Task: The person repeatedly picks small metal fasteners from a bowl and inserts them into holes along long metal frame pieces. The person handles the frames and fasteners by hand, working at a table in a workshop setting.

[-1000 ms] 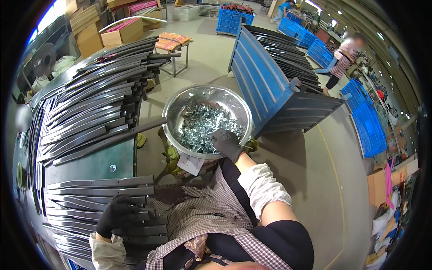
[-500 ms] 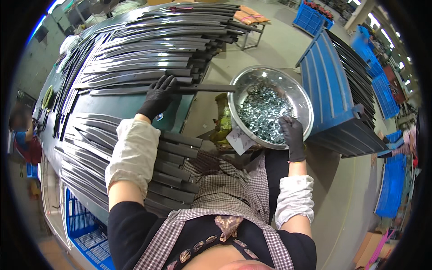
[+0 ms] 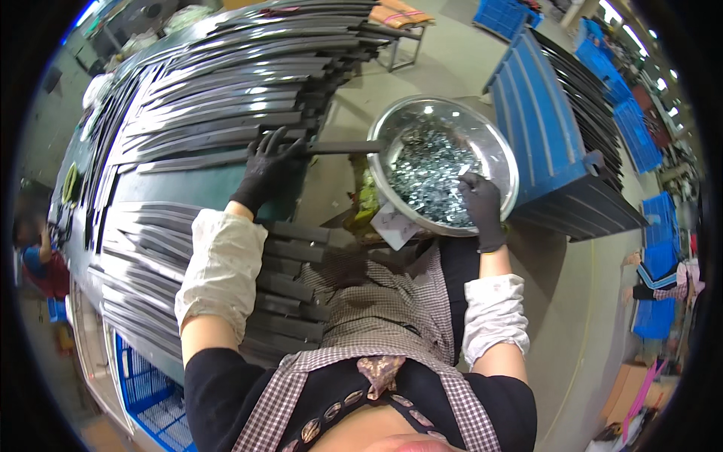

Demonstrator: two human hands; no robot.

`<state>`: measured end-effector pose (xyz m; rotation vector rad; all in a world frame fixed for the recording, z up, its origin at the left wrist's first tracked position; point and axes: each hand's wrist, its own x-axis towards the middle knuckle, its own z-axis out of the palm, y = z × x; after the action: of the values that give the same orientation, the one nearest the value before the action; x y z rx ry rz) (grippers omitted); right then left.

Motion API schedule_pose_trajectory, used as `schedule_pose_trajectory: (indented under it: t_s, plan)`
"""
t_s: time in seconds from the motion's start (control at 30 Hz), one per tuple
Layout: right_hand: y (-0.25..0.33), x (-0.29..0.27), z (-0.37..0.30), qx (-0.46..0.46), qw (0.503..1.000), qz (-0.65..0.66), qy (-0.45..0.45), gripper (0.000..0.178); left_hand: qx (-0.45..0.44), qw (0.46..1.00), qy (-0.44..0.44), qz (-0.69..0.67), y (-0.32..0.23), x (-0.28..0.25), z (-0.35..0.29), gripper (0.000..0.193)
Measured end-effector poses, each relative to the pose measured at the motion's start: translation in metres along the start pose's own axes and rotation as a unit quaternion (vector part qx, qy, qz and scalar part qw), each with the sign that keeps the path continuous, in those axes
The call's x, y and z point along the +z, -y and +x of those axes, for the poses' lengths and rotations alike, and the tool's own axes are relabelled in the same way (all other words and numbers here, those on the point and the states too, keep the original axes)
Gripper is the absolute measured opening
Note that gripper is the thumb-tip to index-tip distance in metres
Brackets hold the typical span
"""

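Observation:
My left hand (image 3: 269, 167), in a black glove, has its fingers round a long black strip (image 3: 343, 148) lying over the table's edge. The strip's right end reaches the rim of a large shiny metal bowl (image 3: 379, 175). Many small silvery metal pieces (image 3: 429, 169) fill the bowl's bottom. Above its right side is my right hand (image 3: 483, 207), also black-gloved, with the fingers curled together. Whatever they pinch is too small or hidden to name. Rows of similar black strips (image 3: 226, 105) lie beyond my left hand, and more strips (image 3: 290, 267) lie nearer my body.
A blue ribbed bin (image 3: 538, 113) holding black strips stands right of the bowl. A white paper tag (image 3: 395, 226) hangs below the bowl. Blue crates (image 3: 154, 392) stand at lower left and along the right side. Other people are at the far left and far right.
The whole view has shifted a little. My right hand stays over the bowl with fingers curled, slightly further in. My left hand remains on the strip, its fingers somewhat more spread.

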<state>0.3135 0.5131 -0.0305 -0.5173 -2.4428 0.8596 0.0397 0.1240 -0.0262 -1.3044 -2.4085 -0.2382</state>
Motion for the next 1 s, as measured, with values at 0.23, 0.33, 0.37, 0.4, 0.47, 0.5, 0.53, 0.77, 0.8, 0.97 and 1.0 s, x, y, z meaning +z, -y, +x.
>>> schedule_pose_trajectory:
  t_s: [0.23, 0.33, 0.37, 0.4, 0.47, 0.5, 0.53, 0.77, 0.8, 0.97, 1.0]
  plan:
    - [0.001, 0.005, 0.000, 0.079, 0.986, 0.148, 0.015, 0.019, -0.015, 0.995, -0.016, -0.095, -0.005, 0.013, -0.003, 0.032]
    - [0.012, -0.005, -0.011, 0.115, 0.953, 0.277, 0.047, 0.019, 0.022, 0.983, 0.030, -0.182, -0.012, 0.004, -0.001, 0.024]
    - [0.012, -0.006, -0.015, 0.136, 0.941, 0.306, 0.057, 0.019, 0.041, 0.975, 0.057, -0.213, -0.018, -0.006, -0.002, 0.022]
    - [0.013, -0.007, -0.018, 0.155, 0.927, 0.334, 0.067, 0.019, 0.045, 0.972, 0.074, -0.217, -0.025, -0.018, -0.003, 0.022]
    - [0.025, -0.004, -0.025, 0.174, 0.908, 0.375, 0.073, 0.018, 0.047, 0.968, 0.106, -0.221, -0.037, -0.039, -0.006, 0.021]
    - [0.031, -0.003, -0.028, 0.182, 0.897, 0.395, 0.076, 0.017, 0.070, 0.969, 0.083, -0.220, -0.035, -0.035, -0.013, 0.025]
    - [0.040, -0.003, -0.031, 0.157, 0.900, 0.398, 0.089, 0.017, 0.079, 0.973, 0.080, -0.202, -0.037, -0.040, -0.017, 0.026]
    - [0.071, 0.003, -0.046, 0.091, 0.888, 0.430, 0.135, 0.019, 0.077, 0.982, 0.084, -0.154, -0.056, -0.061, -0.032, 0.027]
    - [0.077, 0.001, -0.048, 0.114, 0.880, 0.438, 0.146, 0.018, 0.072, 0.980, 0.069, -0.172, -0.054, -0.061, -0.033, 0.028]
    - [0.096, 0.001, -0.059, 0.100, 0.853, 0.481, 0.174, 0.017, 0.035, 0.977, 0.109, -0.178, -0.049, -0.065, -0.042, 0.031]
    - [0.098, 0.004, -0.062, 0.091, 0.853, 0.482, 0.178, 0.017, 0.022, 0.977, 0.118, -0.174, -0.049, -0.068, -0.044, 0.031]
